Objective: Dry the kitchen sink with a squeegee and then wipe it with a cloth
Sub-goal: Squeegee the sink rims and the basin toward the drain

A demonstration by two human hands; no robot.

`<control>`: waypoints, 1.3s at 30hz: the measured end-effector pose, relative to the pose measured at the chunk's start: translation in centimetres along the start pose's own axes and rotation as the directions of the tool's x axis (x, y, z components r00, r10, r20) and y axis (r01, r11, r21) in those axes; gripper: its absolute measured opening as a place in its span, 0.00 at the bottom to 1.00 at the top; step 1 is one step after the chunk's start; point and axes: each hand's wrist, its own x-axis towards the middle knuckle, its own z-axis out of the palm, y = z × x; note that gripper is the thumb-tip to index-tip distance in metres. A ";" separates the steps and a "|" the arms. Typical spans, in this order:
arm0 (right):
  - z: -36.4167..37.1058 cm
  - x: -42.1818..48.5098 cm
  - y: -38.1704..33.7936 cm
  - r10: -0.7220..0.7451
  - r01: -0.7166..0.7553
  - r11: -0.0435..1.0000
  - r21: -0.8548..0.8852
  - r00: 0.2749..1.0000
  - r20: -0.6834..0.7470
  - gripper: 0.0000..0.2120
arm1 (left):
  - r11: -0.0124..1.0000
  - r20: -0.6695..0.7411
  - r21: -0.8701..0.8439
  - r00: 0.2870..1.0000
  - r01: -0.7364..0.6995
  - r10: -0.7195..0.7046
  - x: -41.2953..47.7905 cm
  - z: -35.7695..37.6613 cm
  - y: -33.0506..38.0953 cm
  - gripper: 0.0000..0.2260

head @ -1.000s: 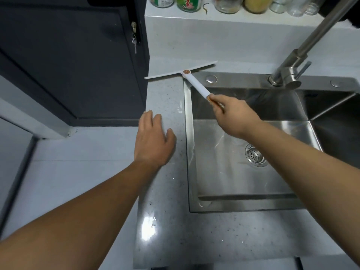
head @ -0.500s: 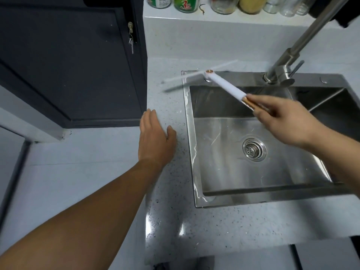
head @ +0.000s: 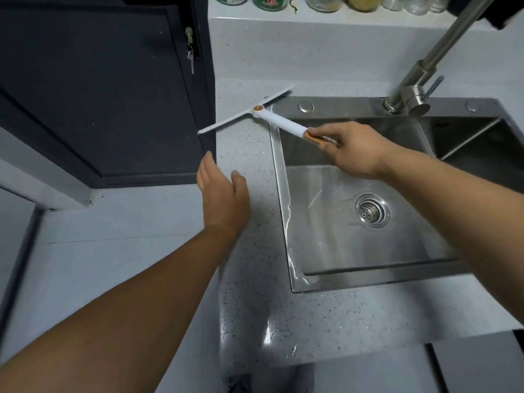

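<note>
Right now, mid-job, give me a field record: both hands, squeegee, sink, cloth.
right hand: grips the squeegee by its handle end
left hand: open, holds nothing, over the counter's left edge
squeegee: blade above the counter, by the sink's back left corner
sink: water streaks along the left rim; drain strainer in place
cloth: not in view

Home kitchen; steel sink [head: 368, 109], faucet [head: 411, 89], jars [head: 323, 2] on ledge.
</note>
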 end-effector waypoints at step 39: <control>-5.6 -12.1 10.3 -0.193 0.205 0.978 -0.050 0.966 0.173 0.17 | 0.981 -0.093 -0.030 0.976 0.193 -0.195 -8.7 -1.8 0.1 0.15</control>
